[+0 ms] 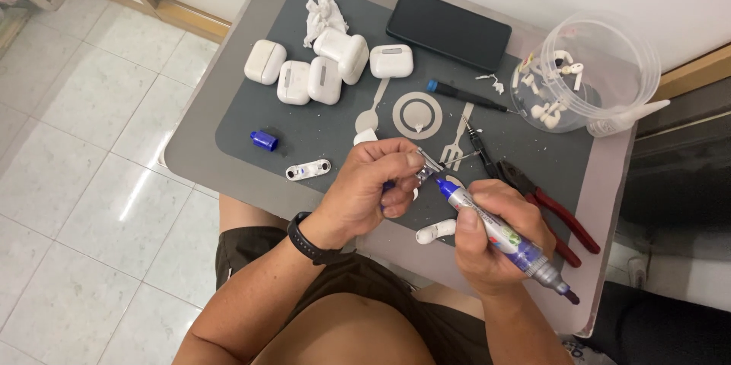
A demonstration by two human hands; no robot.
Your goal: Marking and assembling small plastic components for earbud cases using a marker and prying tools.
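Item in hand: I watch my left hand (373,186) pinch a small earbud part (423,175), held just above the grey mat (251,125). My right hand (495,232) grips a blue-tipped glue tube (499,235), nozzle touching the part.

Done, by my judgement: blue cap (264,140) is off, lying left on the mat; gluing is under way.

Left: one earbud (435,231) lies loose between my hands; five white cases (324,68) wait in a row; more earbuds sit in the clear tub (586,72).

Idle: red pliers (548,209), screwdriver (464,96), dark phone (448,28).
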